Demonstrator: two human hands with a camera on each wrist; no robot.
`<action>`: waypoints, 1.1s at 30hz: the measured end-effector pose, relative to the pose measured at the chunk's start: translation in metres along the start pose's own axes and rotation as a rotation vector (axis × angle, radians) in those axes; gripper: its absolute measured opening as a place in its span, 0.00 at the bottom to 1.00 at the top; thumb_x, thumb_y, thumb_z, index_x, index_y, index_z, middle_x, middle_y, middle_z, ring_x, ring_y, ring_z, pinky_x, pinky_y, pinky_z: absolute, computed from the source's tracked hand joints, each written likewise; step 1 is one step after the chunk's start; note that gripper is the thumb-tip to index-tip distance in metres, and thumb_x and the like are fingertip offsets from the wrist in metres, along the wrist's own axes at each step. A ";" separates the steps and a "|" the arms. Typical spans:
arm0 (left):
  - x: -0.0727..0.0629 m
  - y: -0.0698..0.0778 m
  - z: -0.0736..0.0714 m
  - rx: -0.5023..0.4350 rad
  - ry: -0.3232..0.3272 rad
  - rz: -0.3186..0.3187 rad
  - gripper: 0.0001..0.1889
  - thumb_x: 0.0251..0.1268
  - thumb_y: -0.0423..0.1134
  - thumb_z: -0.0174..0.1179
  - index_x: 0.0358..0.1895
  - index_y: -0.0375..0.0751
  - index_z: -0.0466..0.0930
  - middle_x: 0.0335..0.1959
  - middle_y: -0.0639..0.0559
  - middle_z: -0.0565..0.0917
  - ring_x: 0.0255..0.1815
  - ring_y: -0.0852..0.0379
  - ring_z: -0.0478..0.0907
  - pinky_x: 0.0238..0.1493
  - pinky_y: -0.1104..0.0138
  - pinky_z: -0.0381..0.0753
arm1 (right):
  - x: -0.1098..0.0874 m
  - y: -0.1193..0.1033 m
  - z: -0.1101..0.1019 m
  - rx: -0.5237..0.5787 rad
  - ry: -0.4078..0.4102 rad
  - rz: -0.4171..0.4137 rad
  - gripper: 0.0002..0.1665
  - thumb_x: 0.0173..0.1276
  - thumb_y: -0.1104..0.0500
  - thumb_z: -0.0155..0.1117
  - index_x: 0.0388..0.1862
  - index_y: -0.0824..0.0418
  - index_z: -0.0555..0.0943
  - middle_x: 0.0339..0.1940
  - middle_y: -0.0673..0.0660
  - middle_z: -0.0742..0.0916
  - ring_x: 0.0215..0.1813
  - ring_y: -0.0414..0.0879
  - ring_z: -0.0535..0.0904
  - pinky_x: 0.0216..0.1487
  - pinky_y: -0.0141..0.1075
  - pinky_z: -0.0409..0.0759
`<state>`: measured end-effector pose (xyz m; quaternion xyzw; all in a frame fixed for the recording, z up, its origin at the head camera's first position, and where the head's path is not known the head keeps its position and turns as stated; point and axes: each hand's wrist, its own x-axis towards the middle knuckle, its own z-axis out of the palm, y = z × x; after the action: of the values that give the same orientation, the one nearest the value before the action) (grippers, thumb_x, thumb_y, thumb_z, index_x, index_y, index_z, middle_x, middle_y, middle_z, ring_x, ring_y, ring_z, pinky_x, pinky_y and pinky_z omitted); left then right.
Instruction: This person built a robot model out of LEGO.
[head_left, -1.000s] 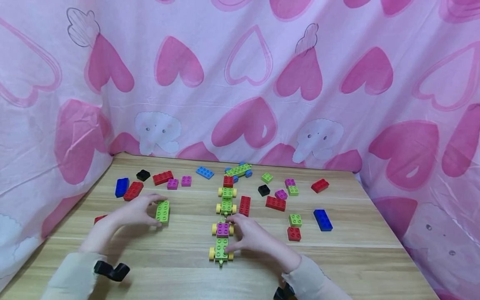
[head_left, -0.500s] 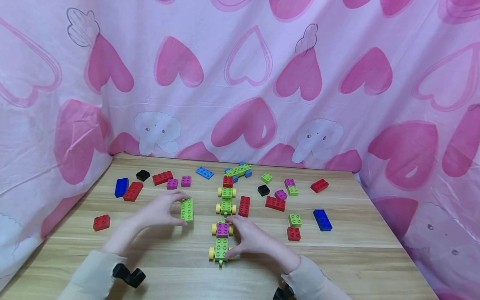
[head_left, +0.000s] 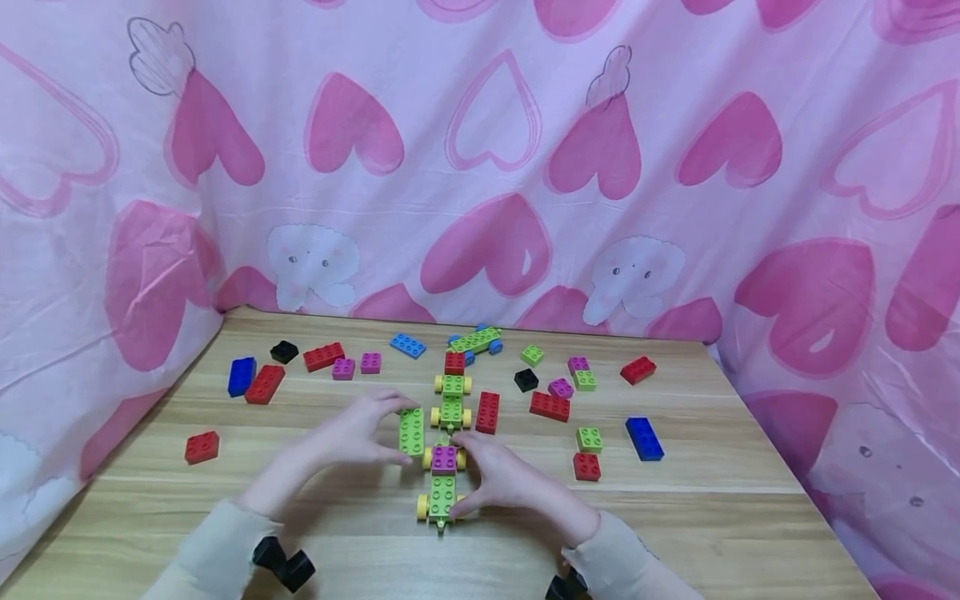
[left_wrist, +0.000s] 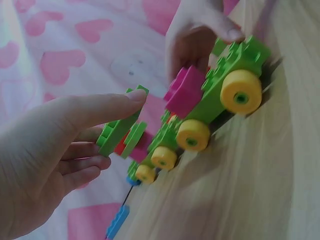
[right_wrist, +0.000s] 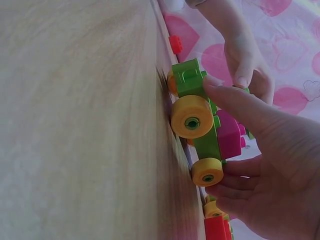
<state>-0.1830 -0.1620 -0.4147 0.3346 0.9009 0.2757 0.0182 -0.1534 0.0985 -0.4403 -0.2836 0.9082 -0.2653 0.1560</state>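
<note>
- The left hand (head_left: 348, 437) is pinching a long green brick (head_left: 412, 432) across its length: the thumb is pressing the near end and the fingers are backing the far end.
- The brick is sitting between the two hands, apparently raised above the worktop (head_left: 360, 542), with its studs facing up.
- The right hand (head_left: 498, 471) is gripping the nearer toy car (head_left: 442, 497) from its own side, the thumb lying at the near end and the fingers reaching the far wheel.
- A pink brick (head_left: 444, 460) is standing on that car, between the right thumb and fingers; bare studs are showing beside the thumb.
- The farther car (head_left: 452, 410) is standing just beyond the right fingertips; whether the hitch is joining both cars cannot be told.
- The step in hand is probably lining up the green brick with the cars.
- For steadiness, the right hand should be bracing the nearer car downward, as its wheels are likely to be rolling under side pressure.
- The left hand should be holding the brick level, clearing the pink brick and the yellow wheels.
- Fingertips wrapping under the brick's lower edge would be spoiling any fit.
</note>
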 end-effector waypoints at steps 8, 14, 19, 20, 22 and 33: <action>0.005 0.013 0.014 -0.003 -0.051 0.022 0.40 0.47 0.52 0.75 0.64 0.37 0.74 0.62 0.40 0.77 0.63 0.41 0.73 0.63 0.43 0.73 | 0.001 0.001 0.001 0.000 0.008 0.010 0.62 0.42 0.41 0.82 0.73 0.64 0.64 0.73 0.61 0.70 0.73 0.55 0.66 0.73 0.49 0.65; 0.007 0.018 0.022 -0.028 -0.070 0.026 0.40 0.47 0.54 0.74 0.64 0.40 0.74 0.64 0.39 0.75 0.66 0.40 0.71 0.65 0.43 0.71 | 0.002 0.001 0.002 0.022 0.011 0.017 0.62 0.42 0.42 0.82 0.73 0.63 0.64 0.73 0.61 0.70 0.74 0.55 0.66 0.73 0.50 0.65; 0.007 0.019 0.025 -0.049 -0.085 0.016 0.40 0.46 0.54 0.75 0.65 0.42 0.74 0.65 0.41 0.74 0.67 0.41 0.71 0.66 0.44 0.70 | 0.002 0.003 0.002 0.044 0.017 0.016 0.61 0.42 0.42 0.82 0.72 0.63 0.65 0.73 0.60 0.71 0.73 0.55 0.66 0.73 0.49 0.65; 0.007 0.020 0.025 -0.052 -0.088 0.014 0.40 0.46 0.54 0.75 0.65 0.43 0.74 0.65 0.41 0.74 0.67 0.41 0.71 0.66 0.44 0.71 | 0.002 0.003 0.003 0.048 0.019 0.015 0.61 0.42 0.42 0.83 0.72 0.63 0.65 0.73 0.59 0.71 0.73 0.54 0.67 0.73 0.49 0.66; 0.007 0.020 0.025 -0.060 -0.096 0.006 0.40 0.46 0.55 0.75 0.65 0.43 0.74 0.65 0.41 0.74 0.67 0.41 0.70 0.66 0.44 0.71 | 0.003 0.003 0.003 0.061 0.022 0.015 0.61 0.41 0.43 0.83 0.72 0.62 0.65 0.72 0.59 0.72 0.73 0.54 0.67 0.73 0.49 0.65; 0.009 0.024 0.028 -0.059 -0.098 0.020 0.38 0.45 0.54 0.75 0.62 0.43 0.76 0.62 0.46 0.77 0.66 0.45 0.71 0.65 0.46 0.72 | 0.003 0.005 0.004 0.093 0.037 -0.001 0.63 0.39 0.44 0.84 0.73 0.62 0.64 0.71 0.58 0.73 0.72 0.53 0.68 0.73 0.48 0.65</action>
<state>-0.1698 -0.1279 -0.4247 0.3561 0.8870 0.2858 0.0693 -0.1563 0.0990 -0.4465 -0.2714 0.8975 -0.3125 0.1520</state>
